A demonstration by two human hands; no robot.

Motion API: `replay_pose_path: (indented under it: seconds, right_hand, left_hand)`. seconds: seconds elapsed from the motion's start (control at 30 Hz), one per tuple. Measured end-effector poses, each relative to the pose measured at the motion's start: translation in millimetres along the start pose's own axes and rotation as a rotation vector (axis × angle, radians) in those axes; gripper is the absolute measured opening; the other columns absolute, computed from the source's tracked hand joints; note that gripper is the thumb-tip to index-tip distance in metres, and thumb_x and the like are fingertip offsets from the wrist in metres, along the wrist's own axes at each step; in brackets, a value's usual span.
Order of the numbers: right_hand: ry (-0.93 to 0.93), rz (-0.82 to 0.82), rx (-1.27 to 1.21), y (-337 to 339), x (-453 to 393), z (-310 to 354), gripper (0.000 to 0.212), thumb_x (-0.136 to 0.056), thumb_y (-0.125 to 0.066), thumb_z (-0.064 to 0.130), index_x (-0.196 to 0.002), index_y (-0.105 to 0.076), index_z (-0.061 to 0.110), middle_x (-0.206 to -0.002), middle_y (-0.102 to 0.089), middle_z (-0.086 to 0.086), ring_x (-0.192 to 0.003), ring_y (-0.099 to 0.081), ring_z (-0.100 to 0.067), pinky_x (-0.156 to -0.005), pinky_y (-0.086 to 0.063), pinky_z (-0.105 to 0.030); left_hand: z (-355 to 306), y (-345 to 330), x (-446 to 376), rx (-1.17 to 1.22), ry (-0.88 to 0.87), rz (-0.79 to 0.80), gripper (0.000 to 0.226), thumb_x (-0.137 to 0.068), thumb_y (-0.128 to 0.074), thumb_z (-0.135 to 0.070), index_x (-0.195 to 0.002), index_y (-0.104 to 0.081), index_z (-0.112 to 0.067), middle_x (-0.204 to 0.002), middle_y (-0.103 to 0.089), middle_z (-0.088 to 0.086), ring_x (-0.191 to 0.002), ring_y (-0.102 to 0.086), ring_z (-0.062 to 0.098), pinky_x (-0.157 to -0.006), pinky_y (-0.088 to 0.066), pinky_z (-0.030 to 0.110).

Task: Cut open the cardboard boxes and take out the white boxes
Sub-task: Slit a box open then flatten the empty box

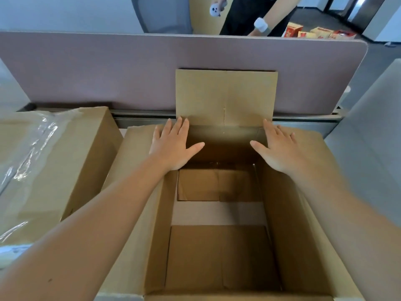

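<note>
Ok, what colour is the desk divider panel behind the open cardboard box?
The divider panel is a muted pinkish mauve, seen in the head view.

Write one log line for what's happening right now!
open cardboard box: no white boxes visible | left hand: flat on left flap | right hand: flat on right flap

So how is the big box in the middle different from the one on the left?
The middle cardboard box is open, flaps spread, and no white boxes show inside; the left cardboard box has its top covered with clear plastic film. Both hands, left and right, lie flat on the middle one; none touches the left one. Both are plain brown.
</note>
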State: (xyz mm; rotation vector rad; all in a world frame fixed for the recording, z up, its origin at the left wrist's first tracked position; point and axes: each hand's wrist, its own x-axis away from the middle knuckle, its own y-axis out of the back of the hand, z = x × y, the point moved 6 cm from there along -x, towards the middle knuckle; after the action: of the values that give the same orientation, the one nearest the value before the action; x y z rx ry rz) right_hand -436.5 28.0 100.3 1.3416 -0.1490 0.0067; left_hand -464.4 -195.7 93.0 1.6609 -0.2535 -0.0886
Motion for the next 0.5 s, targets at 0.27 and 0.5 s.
replay_pose_path:
  seconds: [0.27,0.5]
  right_hand:
    - [-0.016,0.039,-0.118,8,76,5,0.062,-0.095,-0.036,0.044,-0.147,-0.014,0.017,-0.156,-0.012,-0.005,-0.143,-0.014,-0.024,-0.116,-0.016,-0.041]
    - [0.052,0.005,-0.199,18,133,11,0.062,-0.095,-0.038,0.042,-0.147,-0.011,0.023,-0.157,-0.008,0.001,-0.144,-0.013,-0.020,-0.115,-0.016,-0.037]
  left_hand:
    - [-12,11,62,0.061,-0.039,0.000,0.070,-0.093,-0.029,-0.055,-0.149,-0.008,-0.017,-0.157,-0.009,0.005,-0.144,-0.005,0.028,-0.116,-0.007,0.045]
    - [-11,19,125,0.106,0.009,-0.042,0.069,-0.094,-0.030,-0.053,-0.149,-0.002,-0.021,-0.158,0.004,0.001,-0.145,0.005,0.024,-0.116,-0.003,0.044]
